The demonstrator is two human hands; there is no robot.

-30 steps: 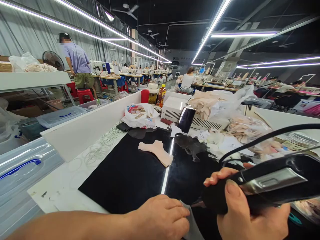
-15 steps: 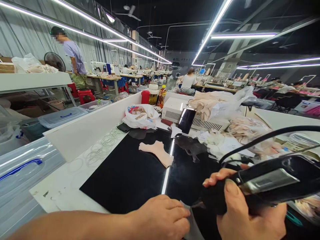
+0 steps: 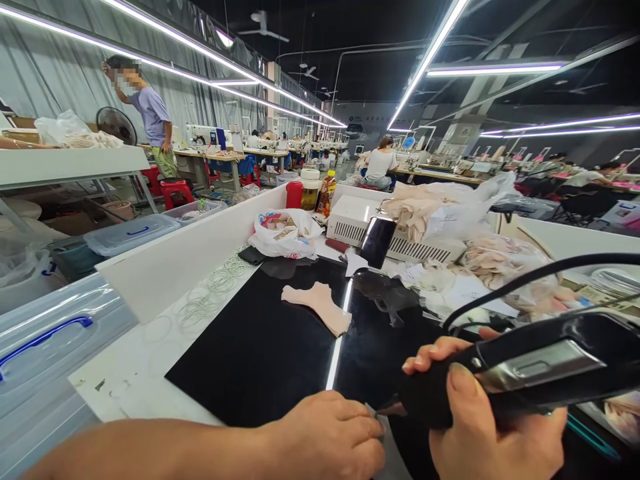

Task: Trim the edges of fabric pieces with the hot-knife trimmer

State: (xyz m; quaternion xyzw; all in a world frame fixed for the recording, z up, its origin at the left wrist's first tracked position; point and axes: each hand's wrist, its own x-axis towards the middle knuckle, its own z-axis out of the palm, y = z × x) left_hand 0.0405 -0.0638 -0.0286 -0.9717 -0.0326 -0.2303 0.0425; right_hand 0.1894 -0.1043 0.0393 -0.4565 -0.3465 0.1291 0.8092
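My right hand (image 3: pixel 487 433) is wrapped round a black corded hand tool (image 3: pixel 540 363) with a metal plate on its side, its tip low at the bottom middle. My left hand (image 3: pixel 327 437) rests beside that tip with fingers curled, pinching the edge of a thin grey piece (image 3: pixel 385 447) on the glossy black work mat (image 3: pixel 260 353). A flesh-coloured fabric piece (image 3: pixel 320 303) lies farther back on the mat. The tool's black cord (image 3: pixel 530 277) arcs off to the right.
A white machine box (image 3: pixel 350 220), a phone (image 3: pixel 377 241), a plastic bag (image 3: pixel 285 233), bottles and heaps of beige fabric (image 3: pixel 425 207) crowd the table's far end. A white divider board (image 3: pixel 190 253) runs along the left, clear bins (image 3: pixel 45 340) beyond it. People work at distant tables.
The view has drifted slightly right. My hands and the tool have barely moved. The standing person at the far left has turned and raised an arm.
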